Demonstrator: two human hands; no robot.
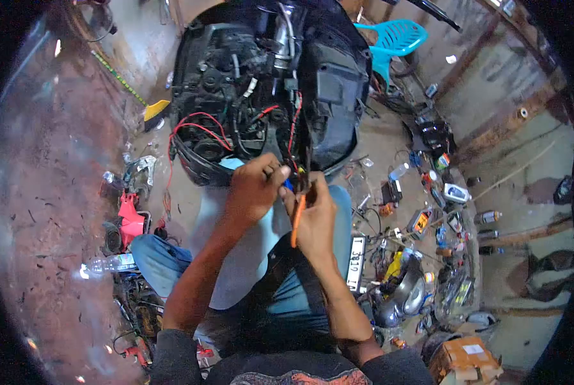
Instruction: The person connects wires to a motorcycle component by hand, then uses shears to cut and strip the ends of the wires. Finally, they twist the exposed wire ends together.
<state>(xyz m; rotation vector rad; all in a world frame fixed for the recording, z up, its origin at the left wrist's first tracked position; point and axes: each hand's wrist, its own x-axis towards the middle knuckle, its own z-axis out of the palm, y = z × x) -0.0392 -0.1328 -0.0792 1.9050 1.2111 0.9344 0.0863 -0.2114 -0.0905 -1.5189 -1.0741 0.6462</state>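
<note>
Near the centre, my left hand (256, 187) is closed in a pinch at the front edge of a black vehicle assembly (328, 90); what its fingertips hold is too small to name. Close beside it on the right, my right hand (317, 215) is wrapped round an orange-handled tool (298, 221), whose handle points down towards me. Dark wires and a small blue piece (288, 184) show between the hands. A red wire (293, 128) runs down the assembly to them. Another red wire (197, 115) loops over the left side.
A teal plastic chair (399, 37) stands behind on the right. A yellow brush (155, 114) lies left of the assembly, and a plastic bottle (117, 263) by my left knee. On the right are a number plate (356, 263), several bottles, loose parts and a cardboard box (466, 360).
</note>
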